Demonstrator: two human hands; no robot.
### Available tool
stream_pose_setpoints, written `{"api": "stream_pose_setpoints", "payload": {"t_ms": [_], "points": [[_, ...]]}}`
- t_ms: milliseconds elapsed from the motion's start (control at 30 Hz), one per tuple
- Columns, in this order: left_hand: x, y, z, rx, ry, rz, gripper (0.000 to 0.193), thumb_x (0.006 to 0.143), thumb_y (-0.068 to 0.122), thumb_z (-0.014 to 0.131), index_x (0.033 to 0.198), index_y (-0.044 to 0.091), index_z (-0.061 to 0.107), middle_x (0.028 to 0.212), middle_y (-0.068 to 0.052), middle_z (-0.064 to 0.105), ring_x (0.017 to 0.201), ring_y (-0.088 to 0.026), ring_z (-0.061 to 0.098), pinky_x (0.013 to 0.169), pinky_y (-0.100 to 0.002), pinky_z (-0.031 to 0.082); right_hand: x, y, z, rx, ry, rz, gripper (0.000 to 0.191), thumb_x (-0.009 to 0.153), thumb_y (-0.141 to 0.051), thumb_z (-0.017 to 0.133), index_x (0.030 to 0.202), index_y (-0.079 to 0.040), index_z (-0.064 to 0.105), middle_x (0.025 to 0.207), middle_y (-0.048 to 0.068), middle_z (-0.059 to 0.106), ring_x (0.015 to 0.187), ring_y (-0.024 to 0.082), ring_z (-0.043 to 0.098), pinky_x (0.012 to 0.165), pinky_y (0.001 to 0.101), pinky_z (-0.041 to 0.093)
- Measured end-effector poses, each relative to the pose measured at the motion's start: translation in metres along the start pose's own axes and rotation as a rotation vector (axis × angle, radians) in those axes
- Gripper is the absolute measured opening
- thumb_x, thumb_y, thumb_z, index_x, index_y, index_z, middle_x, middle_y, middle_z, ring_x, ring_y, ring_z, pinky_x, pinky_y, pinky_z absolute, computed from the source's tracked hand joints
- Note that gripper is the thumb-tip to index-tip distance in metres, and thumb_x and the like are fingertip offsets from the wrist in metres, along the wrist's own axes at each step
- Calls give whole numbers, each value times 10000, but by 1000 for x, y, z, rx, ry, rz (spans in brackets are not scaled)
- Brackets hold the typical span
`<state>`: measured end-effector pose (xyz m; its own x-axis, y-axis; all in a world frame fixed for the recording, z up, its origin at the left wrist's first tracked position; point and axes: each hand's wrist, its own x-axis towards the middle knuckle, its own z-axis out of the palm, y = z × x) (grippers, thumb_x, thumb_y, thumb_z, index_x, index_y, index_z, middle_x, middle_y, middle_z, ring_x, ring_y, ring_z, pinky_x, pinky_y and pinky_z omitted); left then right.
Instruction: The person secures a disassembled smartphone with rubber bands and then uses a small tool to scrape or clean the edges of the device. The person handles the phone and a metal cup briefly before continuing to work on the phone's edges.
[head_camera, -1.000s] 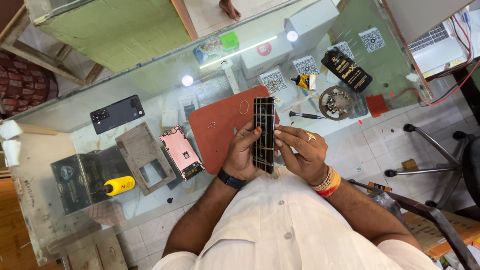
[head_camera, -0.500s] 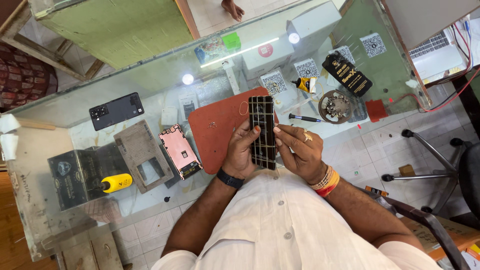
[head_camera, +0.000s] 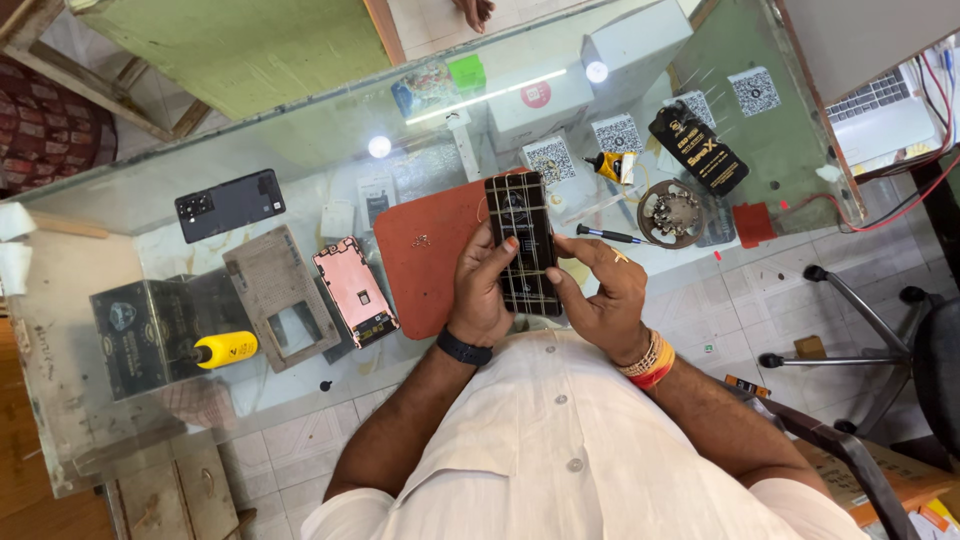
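From the head camera, we hold a dark phone (head_camera: 522, 243) upright over the red mat (head_camera: 430, 250) on the glass table (head_camera: 300, 160). Our left hand (head_camera: 482, 285) is closed around its edge, and our right hand (head_camera: 598, 292) pinches the other side. Thin bands cross the phone, so it looks bound already. A pink phone frame (head_camera: 355, 290), a screwdriver (head_camera: 612, 236) and a yellow-handled tool (head_camera: 225, 350) lie untouched.

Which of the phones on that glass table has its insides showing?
The pink phone beside the red mat, lying opened up; the black one further left shows its closed back.
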<state>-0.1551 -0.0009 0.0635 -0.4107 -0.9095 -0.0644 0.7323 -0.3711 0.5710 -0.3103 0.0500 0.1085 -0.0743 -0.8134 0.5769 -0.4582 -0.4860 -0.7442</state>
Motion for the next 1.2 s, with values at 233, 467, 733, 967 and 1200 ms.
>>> {"api": "stream_pose_setpoints", "payload": {"t_ms": [233, 467, 733, 967, 1200], "points": [[0, -6, -4, 21, -31, 91, 371, 1033, 96, 685, 1365, 10, 543, 1178, -130, 704, 1022, -217, 708, 920, -374, 593, 5, -3, 3, 92, -35, 89, 428, 885, 12, 789, 1283, 65, 640, 1129, 183, 738, 967, 216, 739, 881, 320, 576], [4, -20, -23, -113, 0, 169, 367, 1013, 182, 714, 1305, 16, 568, 1214, -140, 702, 1105, -238, 688, 979, -411, 584, 21, -14, 10, -40, -103, 100, 350, 857, -82, 844, 1118, 43, 646, 1020, 159, 725, 891, 230, 751, 772, 314, 594], [5, -36, -31, -249, -166, 322, 221, 1009, 103, 724, 1223, 79, 674, 1268, -97, 690, 1403, -299, 543, 1247, -447, 443, 34, -8, 9, -133, -249, -29, 207, 897, -57, 797, 1061, -10, 680, 901, 133, 701, 757, 267, 727, 633, 339, 536], [8, -51, -22, -299, -125, 327, 183, 1015, 102, 717, 1183, 97, 644, 1298, -92, 642, 1400, -289, 532, 1197, -455, 457, 44, -2, -4, -98, -302, -117, 224, 887, -40, 796, 1076, -18, 679, 931, 124, 716, 777, 257, 733, 644, 336, 537], [13, -74, -9, -306, -111, 335, 163, 1004, 60, 727, 1127, 113, 633, 1366, -82, 600, 1429, -274, 509, 1225, -466, 445, 52, 8, -19, -91, -344, -219, 252, 873, -48, 812, 1090, -18, 687, 912, 111, 702, 761, 258, 701, 653, 358, 523]]}}
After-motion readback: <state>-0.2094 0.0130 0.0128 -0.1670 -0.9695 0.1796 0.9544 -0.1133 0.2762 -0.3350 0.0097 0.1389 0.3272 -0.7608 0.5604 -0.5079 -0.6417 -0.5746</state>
